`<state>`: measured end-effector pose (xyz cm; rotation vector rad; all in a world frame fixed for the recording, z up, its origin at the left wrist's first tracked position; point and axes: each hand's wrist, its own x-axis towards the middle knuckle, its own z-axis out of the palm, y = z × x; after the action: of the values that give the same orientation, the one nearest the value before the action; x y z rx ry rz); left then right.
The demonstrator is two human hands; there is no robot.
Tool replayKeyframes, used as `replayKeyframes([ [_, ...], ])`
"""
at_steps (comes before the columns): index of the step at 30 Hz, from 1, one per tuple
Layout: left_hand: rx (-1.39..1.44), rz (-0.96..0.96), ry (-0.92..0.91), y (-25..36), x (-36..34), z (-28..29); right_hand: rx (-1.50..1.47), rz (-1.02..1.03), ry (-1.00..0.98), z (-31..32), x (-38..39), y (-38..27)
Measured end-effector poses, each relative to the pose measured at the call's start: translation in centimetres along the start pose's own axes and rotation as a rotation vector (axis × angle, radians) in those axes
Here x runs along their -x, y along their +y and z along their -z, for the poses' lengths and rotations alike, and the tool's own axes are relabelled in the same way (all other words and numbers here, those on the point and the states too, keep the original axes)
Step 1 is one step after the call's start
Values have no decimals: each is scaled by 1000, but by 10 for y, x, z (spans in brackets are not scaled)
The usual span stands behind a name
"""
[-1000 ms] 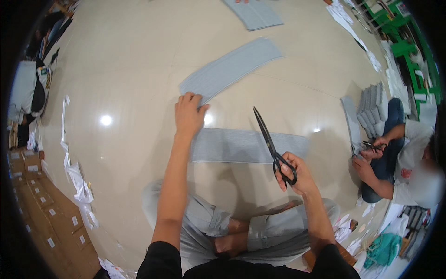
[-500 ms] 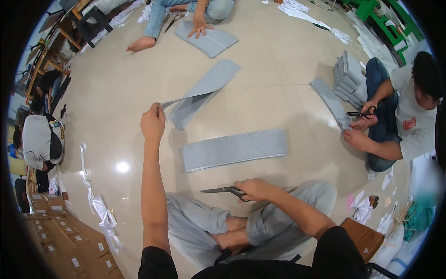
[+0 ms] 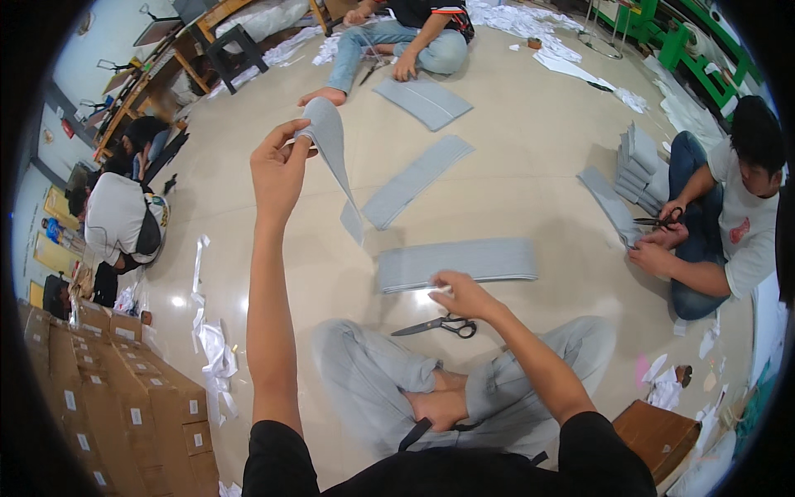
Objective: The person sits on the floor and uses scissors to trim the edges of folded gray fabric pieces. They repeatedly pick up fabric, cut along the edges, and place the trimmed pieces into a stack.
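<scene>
My left hand is raised at the left, its fingers closed on one end of a grey fabric strip. The strip bends over at the top and hangs down toward the floor. My right hand is low over the floor with its fingers apart, holding nothing. Just below it, black scissors lie in front of my crossed legs. A flat stack of grey fabric strips lies beyond that hand. Farther off, another grey strip pile lies slanted.
At the right, a person holds scissors and a grey strip beside folded grey stacks. Another person sits at the far side, touching a grey piece. Cardboard boxes and white scraps are at my left.
My left hand has lifted the grey strip upward, off the slanted pile. My right hand has let go of the scissors, which now lie on the floor. The view has shifted slightly.
</scene>
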<state>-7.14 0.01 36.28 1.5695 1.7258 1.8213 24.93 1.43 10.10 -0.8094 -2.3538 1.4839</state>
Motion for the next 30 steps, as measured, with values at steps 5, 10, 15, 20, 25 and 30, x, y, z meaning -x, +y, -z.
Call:
replayKeyframes([
  [5, 119, -78, 10, 92, 42, 42, -629, 90, 286, -41, -41, -58],
  [10, 155, -10, 238, 131, 117, 114, -1033, 76, -199, -120, -9, -94],
  [15, 199, 171, 551, 71, 233, 194, -1093, -239, -313, -141, 83, -76],
  [20, 97, 779, 831, -56, 427, 225, -767, -383, -275, -146, 131, -40],
  [25, -895, 454, 424, -46, 498, 113, -638, -382, -239, -149, 135, -23],
  [30, -705, 227, -169, 16, 452, -12, -743, -438, -68, -140, 130, -39],
])
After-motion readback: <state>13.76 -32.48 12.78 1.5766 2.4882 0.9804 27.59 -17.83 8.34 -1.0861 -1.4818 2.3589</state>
